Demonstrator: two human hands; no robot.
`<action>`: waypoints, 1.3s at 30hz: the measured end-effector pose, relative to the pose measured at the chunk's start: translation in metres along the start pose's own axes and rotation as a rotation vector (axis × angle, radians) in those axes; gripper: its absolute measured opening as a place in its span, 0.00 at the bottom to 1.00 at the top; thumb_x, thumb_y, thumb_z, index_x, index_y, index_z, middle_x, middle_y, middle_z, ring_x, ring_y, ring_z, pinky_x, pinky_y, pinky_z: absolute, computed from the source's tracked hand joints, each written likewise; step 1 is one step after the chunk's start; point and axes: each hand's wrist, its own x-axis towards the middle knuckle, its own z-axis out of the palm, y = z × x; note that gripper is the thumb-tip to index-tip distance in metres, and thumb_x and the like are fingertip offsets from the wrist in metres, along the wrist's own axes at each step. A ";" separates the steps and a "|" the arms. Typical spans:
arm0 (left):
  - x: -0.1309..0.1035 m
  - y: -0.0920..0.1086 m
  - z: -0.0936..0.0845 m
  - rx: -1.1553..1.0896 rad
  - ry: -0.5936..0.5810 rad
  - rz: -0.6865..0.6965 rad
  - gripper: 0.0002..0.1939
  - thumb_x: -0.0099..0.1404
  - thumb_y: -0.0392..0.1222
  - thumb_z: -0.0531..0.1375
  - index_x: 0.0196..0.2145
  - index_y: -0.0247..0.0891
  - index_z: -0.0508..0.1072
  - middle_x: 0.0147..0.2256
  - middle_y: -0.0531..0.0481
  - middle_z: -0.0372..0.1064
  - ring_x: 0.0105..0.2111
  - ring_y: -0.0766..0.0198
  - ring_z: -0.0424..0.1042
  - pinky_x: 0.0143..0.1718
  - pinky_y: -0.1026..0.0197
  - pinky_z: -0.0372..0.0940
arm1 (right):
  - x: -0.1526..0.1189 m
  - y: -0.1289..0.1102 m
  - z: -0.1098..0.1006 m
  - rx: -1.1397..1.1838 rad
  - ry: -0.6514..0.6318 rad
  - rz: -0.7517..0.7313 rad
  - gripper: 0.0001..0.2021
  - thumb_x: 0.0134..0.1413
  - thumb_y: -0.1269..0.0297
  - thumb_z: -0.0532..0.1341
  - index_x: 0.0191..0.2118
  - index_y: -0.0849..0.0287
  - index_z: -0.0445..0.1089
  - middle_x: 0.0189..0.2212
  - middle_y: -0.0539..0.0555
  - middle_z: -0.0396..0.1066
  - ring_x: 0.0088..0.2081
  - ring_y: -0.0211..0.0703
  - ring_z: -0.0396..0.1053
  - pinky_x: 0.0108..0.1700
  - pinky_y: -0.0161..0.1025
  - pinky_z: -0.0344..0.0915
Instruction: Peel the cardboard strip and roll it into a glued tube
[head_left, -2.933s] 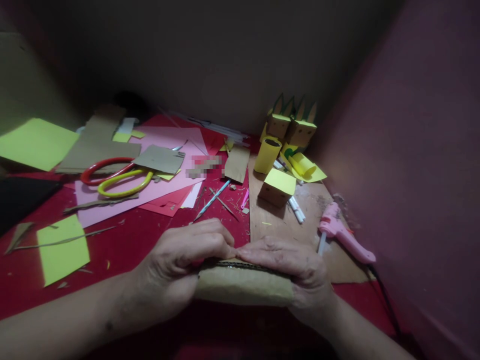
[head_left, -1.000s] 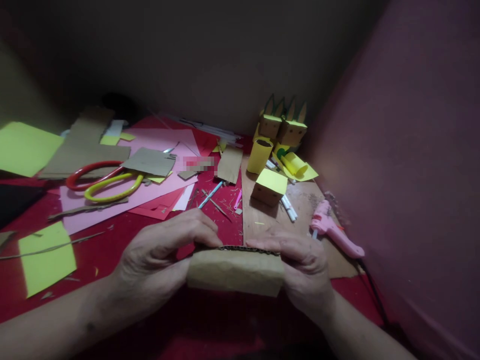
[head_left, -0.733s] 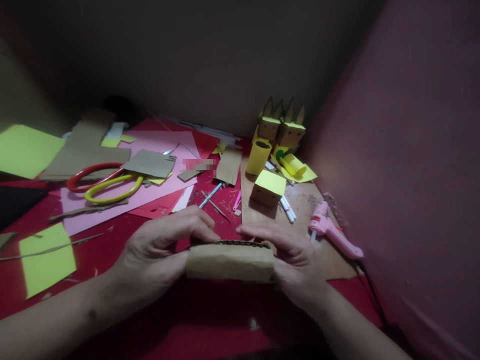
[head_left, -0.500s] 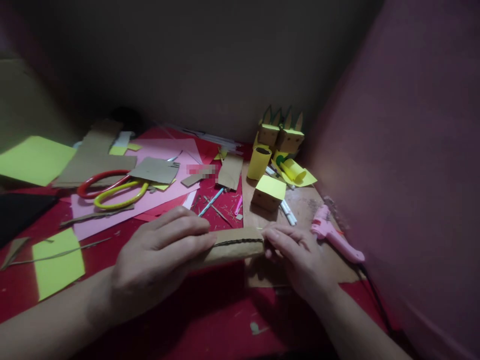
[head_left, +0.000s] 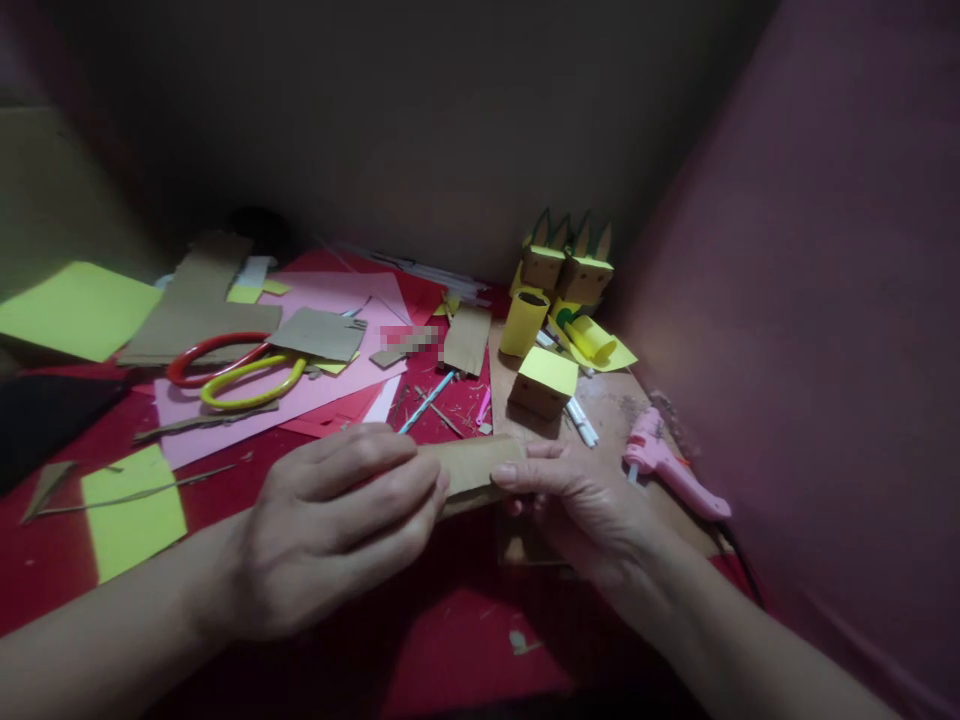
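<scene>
A folded strip of brown cardboard is held between both hands, above the red surface. My left hand wraps its fingers over the strip's left part and hides that end. At the right end, my right hand pinches it, with the thumb on top and fingers beneath. Just beyond the strip sits a small cardboard box with a yellow top. A yellow-covered tube stands upright behind the box.
Red-and-yellow-handled scissors lie at the left on pink paper, partly under cardboard. A pink glue gun rests on a brown board at the right. Cardboard figures with pointed tops stand at the back.
The cardboard strip has turned, so its dark corrugated seam no longer shows. My right thumb has moved left onto its top, and my left fingers have shifted slightly right.
</scene>
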 end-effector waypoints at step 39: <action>0.027 -0.006 0.011 -1.070 0.069 -1.151 0.07 0.55 0.36 0.67 0.34 0.40 0.79 0.36 0.51 0.78 0.40 0.59 0.74 0.45 0.60 0.67 | 0.012 0.020 0.025 -0.199 -0.073 -0.501 0.11 0.50 0.66 0.67 0.41 0.54 0.76 0.40 0.52 0.78 0.45 0.47 0.74 0.50 0.47 0.69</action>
